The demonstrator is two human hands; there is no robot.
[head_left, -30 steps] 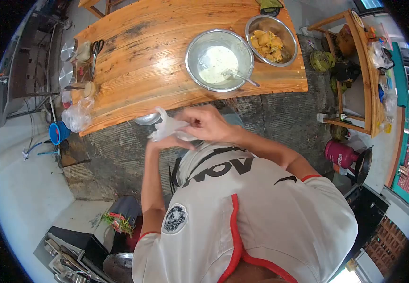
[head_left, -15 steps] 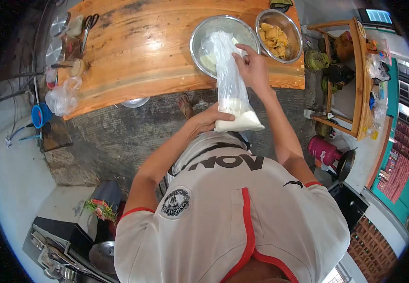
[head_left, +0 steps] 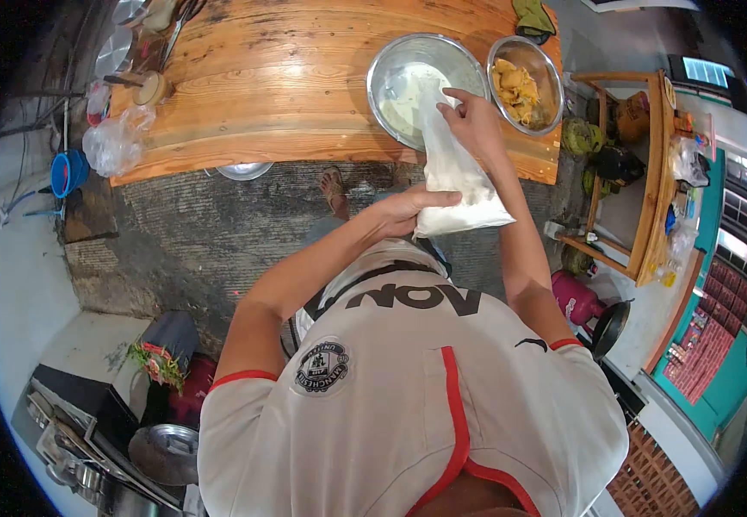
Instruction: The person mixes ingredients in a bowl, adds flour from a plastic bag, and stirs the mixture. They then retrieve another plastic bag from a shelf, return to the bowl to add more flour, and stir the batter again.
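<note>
Two hands have carried the bag (head_left: 455,185) of white powder up from chest height, where a second ago they were working at its crumpled top, to the near edge of the worktop (head_left: 287,95). My read of the head view now: the left hand (head_left: 408,211) has its grip closed under and around the heavy bottom end, and the right hand (head_left: 475,121) pinches the slack neck shut between fingers and thumb. Half a second ago the bag stood taller and straighter. It now leans toward 12 o'clock, with the neck lying over the near rim of the steel bowl (head_left: 376,86) that holds pale batter. All the powder I can see sits at the low end by the left hand, and I cannot tell whether any is leaving the mouth. At 3 o'clock of that bowl, just beside it, is a second bowl (head_left: 554,95) of yellow fried pieces. Far along the worktop toward 9 o'clock lies a crumpled clear plastic bag (head_left: 115,142), well apart from both hands.
</note>
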